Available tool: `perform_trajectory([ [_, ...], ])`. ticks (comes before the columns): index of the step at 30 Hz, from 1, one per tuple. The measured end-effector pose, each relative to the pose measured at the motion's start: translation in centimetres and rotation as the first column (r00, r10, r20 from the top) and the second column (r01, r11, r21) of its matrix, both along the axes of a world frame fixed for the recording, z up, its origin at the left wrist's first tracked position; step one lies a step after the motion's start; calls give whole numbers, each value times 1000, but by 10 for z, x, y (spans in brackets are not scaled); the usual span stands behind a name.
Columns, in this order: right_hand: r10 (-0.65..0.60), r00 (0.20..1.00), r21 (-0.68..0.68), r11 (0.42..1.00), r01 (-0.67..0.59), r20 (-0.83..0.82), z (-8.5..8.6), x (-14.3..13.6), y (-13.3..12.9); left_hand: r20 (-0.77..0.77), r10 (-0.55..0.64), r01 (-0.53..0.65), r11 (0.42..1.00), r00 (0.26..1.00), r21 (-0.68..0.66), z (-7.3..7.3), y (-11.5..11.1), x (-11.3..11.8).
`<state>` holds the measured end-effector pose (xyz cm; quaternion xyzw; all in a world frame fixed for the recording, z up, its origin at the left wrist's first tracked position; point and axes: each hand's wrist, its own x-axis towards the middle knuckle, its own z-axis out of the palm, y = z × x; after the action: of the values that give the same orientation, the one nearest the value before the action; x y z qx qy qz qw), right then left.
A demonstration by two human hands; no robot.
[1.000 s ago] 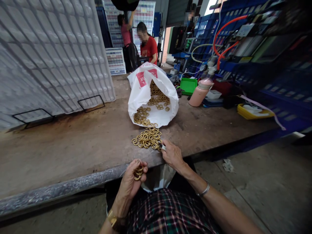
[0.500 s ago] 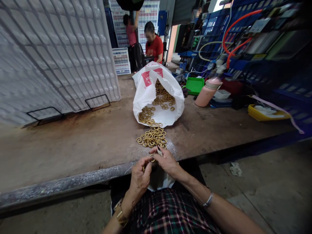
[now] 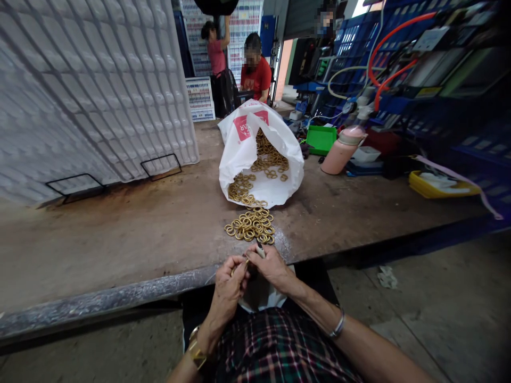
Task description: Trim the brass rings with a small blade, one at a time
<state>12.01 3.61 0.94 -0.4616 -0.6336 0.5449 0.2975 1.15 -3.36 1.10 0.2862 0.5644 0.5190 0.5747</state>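
Observation:
My left hand (image 3: 228, 279) is closed, with a brass ring (image 3: 233, 272) pinched between thumb and fingers at the table's front edge. Its fingertips meet those of my right hand (image 3: 271, 267), which is closed around a small pale tool with a dark tip (image 3: 261, 250); its exact kind is unclear. Between the two hands, the fingers partly hide what they touch. Just beyond lies a pile of brass rings (image 3: 250, 225). Behind the pile, a white plastic bag (image 3: 261, 175) lies on its side, its mouth facing me and many more rings inside.
Tall stacked white plastic trays (image 3: 120, 80) stand on the left of the table (image 3: 159, 223), with black wire stands (image 3: 162, 166) at their base. To the right are a pink bottle (image 3: 340, 151), a green tray (image 3: 321, 139) and a yellow tray (image 3: 443, 185). Two people are in the background.
My hands have drawn closer together, and the ring between the fingertips is now more covered. My left fingers have curled inward. The bag and the pile look unchanged.

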Motion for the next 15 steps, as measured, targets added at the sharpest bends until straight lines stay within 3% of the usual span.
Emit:
perform_trajectory([
  [8,-4,995,112,994,-7,97,1,-3,1,-120,-78,74,997,990,-36,7,1,-2],
  [15,36,997,105,994,-44,71,7,-4,-2,-25,-97,98,995,995,11,-3,-2,-4],
])
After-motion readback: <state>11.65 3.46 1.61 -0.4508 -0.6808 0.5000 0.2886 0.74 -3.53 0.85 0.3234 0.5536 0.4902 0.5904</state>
